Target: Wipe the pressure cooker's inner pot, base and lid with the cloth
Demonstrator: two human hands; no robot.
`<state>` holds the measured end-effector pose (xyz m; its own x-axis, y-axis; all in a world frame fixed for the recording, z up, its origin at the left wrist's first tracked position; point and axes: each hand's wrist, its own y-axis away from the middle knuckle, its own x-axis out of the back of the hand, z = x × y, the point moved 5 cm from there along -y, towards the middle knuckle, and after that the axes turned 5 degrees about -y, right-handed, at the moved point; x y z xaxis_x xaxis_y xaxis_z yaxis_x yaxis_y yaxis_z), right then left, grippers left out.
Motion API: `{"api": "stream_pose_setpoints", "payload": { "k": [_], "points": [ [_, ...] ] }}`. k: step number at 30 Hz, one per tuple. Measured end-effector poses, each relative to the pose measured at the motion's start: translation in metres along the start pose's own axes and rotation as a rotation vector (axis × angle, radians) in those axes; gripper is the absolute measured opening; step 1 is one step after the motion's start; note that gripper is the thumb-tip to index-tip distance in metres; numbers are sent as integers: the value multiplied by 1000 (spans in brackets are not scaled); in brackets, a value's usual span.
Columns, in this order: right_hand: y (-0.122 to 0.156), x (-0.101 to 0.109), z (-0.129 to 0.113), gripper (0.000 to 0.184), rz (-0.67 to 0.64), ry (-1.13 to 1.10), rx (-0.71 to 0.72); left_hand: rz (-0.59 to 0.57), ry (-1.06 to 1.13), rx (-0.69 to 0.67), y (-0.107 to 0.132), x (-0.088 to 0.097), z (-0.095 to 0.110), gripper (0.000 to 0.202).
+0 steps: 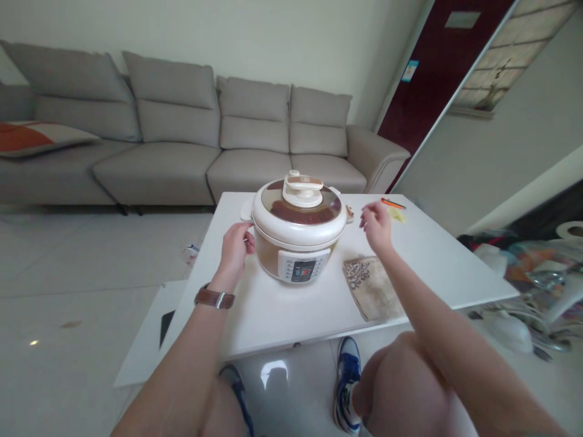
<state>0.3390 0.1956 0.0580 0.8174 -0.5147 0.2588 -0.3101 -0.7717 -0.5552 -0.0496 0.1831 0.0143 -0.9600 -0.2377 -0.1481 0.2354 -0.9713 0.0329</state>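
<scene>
At far left, an orange-and-white cushion (31, 139) lies on a long grey sofa (255, 167) that runs along the wall behind the white worktop (437, 261). Nearer, the left hand (234, 246), with a brown strap (214, 298) on its wrist, is at the cooker's left side, just below a pale side handle (246, 209). Its fingers are loosely curled; whether they touch or grip the cooker cannot be told.

The electric cooker (268, 258) stands upright on the worktop, slightly left of its middle. It is round and squat, with a tan-gold lower body and a thick, glossy cream-white upper rim. The lid (300, 213) is on, its top a shiny reddish-brown disc with paler reflections. A cream lid handle (303, 193) with a brown inset rises from the centre. On the front, a pale control panel (304, 267) frames a dark display with small red and blue marks; the lettering is too small to read.

Right of the cooker lies a folded beige cloth (371, 297) with a dark scroll pattern. The right hand (376, 226) hangs above the worktop, apart from the cooker, half open with bent fingers and holding nothing. Beyond it lie an orange pen-like item (393, 204) and something yellowish (397, 214).
</scene>
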Motion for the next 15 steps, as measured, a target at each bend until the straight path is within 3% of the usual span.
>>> {"api": "stream_pose_setpoints", "payload": {
  "k": [2,4,5,15],
  "points": [
    [36,-4,31,22,-115,72,-122,15,-12,-30,2,-1,-1,28],
    [60,-13,41,18,-344,168,-64,37,-26,-56,4,0,-2,30],
    [66,-14,42,17,-397,205,-31,48,-37,-68,5,0,-2,31],
    [60,4,64,22,-519,346,48,65,-137,-114,9,5,-8,46]
  ]
}}
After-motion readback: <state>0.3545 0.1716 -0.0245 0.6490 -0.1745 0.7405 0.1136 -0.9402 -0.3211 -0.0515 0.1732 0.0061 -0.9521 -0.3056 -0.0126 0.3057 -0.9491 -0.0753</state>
